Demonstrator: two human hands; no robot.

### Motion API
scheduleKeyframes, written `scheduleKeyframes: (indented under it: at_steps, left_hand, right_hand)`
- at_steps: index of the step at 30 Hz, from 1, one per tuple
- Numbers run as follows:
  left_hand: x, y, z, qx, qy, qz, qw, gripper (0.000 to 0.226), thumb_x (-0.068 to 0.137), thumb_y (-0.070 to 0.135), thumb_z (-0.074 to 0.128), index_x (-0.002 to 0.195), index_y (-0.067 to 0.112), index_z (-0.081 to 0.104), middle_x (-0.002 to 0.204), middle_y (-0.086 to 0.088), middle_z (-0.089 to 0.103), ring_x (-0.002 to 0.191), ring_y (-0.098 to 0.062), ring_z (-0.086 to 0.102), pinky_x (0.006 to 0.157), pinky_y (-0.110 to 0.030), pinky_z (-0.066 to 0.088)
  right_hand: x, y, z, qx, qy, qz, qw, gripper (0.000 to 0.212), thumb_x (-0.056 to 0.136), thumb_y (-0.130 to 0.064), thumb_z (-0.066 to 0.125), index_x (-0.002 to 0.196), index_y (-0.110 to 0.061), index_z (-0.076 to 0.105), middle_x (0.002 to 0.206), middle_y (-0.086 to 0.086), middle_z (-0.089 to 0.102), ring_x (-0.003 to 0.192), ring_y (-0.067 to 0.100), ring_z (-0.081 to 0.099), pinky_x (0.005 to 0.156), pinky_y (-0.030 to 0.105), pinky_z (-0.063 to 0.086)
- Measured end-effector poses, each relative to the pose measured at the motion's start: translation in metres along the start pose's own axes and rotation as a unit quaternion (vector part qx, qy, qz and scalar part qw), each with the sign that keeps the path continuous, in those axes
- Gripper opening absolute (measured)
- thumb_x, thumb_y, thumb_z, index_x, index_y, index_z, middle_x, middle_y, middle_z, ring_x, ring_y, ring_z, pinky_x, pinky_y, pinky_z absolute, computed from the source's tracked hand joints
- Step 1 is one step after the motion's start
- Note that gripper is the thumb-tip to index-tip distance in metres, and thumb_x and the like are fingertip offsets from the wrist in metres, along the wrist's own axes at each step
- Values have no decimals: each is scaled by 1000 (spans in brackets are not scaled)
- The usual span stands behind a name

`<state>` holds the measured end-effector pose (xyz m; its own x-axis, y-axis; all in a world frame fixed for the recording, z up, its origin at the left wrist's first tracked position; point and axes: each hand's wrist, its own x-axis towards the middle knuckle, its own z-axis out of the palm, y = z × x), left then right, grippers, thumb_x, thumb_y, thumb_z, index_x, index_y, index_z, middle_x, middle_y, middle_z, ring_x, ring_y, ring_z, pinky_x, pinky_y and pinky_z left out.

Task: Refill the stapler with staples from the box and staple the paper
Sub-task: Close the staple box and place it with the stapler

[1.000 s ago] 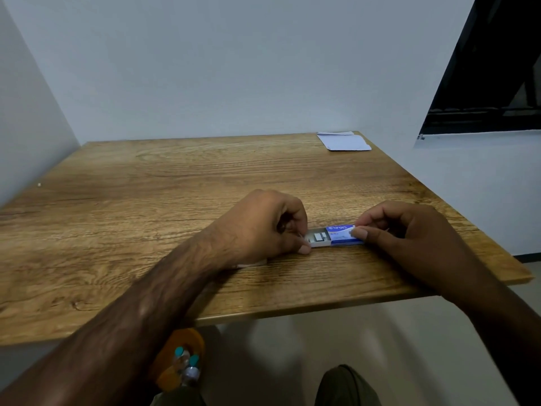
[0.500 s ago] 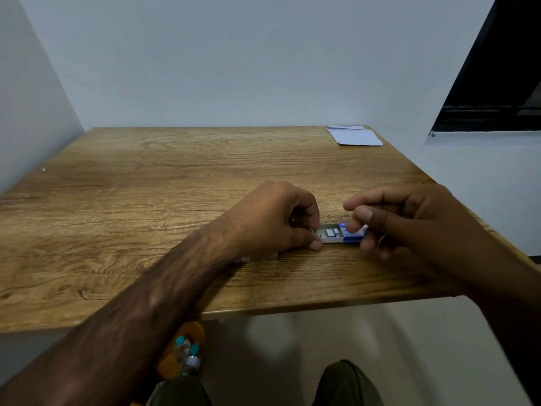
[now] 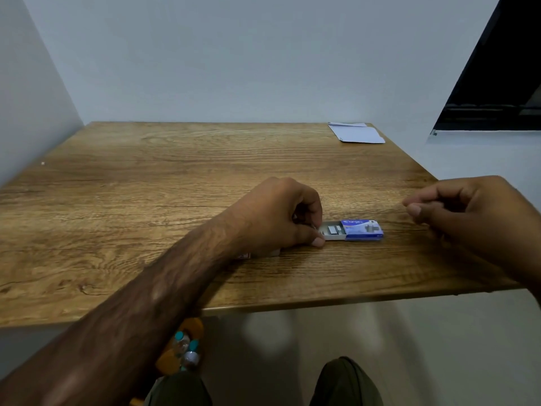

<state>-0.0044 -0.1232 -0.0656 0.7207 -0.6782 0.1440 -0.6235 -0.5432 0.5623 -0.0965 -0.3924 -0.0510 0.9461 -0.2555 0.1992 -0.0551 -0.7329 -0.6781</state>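
Observation:
A small blue staple box [image 3: 363, 229] lies on the wooden table [image 3: 146, 200], right of centre. Its grey inner tray [image 3: 332, 232] is slid out to the left, and strips of staples show in it. My left hand [image 3: 278, 218] pinches the left end of that tray with thumb and forefinger. My right hand [image 3: 474, 215] hovers to the right of the box, clear of it, fingers curled and thumb against forefinger, with nothing visible between them. White paper [image 3: 355, 133] lies at the table's far right corner. No stapler is clearly in view.
A small white and red thing [image 3: 244, 255] peeks out under the heel of my left hand, mostly hidden. Walls close the table's far and left sides. Below the near edge are an orange object holding small bottles [image 3: 183, 344] and my knees [image 3: 345, 382].
My right hand has let go of the blue sleeve and moved right and up, away from the box. My left hand has stayed on the tray end.

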Motion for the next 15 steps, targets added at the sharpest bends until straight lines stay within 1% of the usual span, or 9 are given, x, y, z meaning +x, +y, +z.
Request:
scheduleKeyframes:
  at_steps: [2,4,5,7,9,11,12,14,15]
  left_hand:
    - [0,1,0,3,0,0,1000,21,76,32,87,90,24,74,86,11,72,82,-1,63,75,-27,56]
    - [1,1,0,4,-1,-2,1000,21,76,32,87,90,24,74,85,12,72,82,-2,63,74,-27,56]
    - [2,1,0,5,-1,-3,1000,21,76,32,87,90,24,74,85,12,71,82,-2,63,73,-26,54]
    - [2,1,0,8,1,-5,1000,21,76,32,87,89,25,73,83,12,71,80,-1,62,69,-22,50]
    - [1,1,1,11,2,-6,1000,20,76,33,87,89,26,73,84,13,70,79,0,62,67,-19,47]
    - [1,1,1,16,1,-8,1000,20,76,33,86,90,26,73,85,13,70,81,0,62,68,-19,48]
    - [1,1,1,18,0,-9,1000,20,77,33,86,90,26,73,86,13,70,82,0,62,69,-20,50]
    - [2,2,0,22,-4,-11,1000,20,78,33,85,91,26,73,86,13,70,82,1,62,69,-19,50]
    - [2,3,0,23,-4,-11,1000,20,78,32,85,92,26,72,86,13,70,81,1,62,68,-18,49]
  right_hand:
    - [-1,1,-1,26,-25,1,999,16,89,-27,68,87,-41,78,74,-2,77,62,22,72,56,36,60]
    - [-2,-4,2,72,-49,-11,996,19,91,-20,65,90,-34,78,78,-2,78,65,23,72,49,25,56]
    - [-3,-8,4,88,-62,-20,994,17,90,-19,66,92,-32,78,77,-1,78,64,21,72,47,23,55]
    - [-3,-17,9,100,-97,-42,989,15,81,-24,71,94,-30,77,71,3,77,58,15,71,48,19,54]
    - [-2,-25,15,84,-124,-65,987,17,79,-22,76,94,-28,76,68,3,76,56,10,70,50,17,54]
    - [1,-31,21,28,-133,-92,986,19,79,-18,79,95,-28,76,71,-2,77,62,6,70,55,16,54]
    - [2,-34,24,-7,-136,-102,985,21,79,-20,80,95,-31,76,74,-6,77,67,4,71,59,17,54]
    - [5,-39,29,-51,-143,-113,982,22,79,-24,81,96,-36,75,79,-13,76,73,2,70,66,23,55]
    - [5,-41,31,-49,-147,-116,981,22,79,-24,81,96,-37,74,79,-16,75,72,2,70,65,25,56]
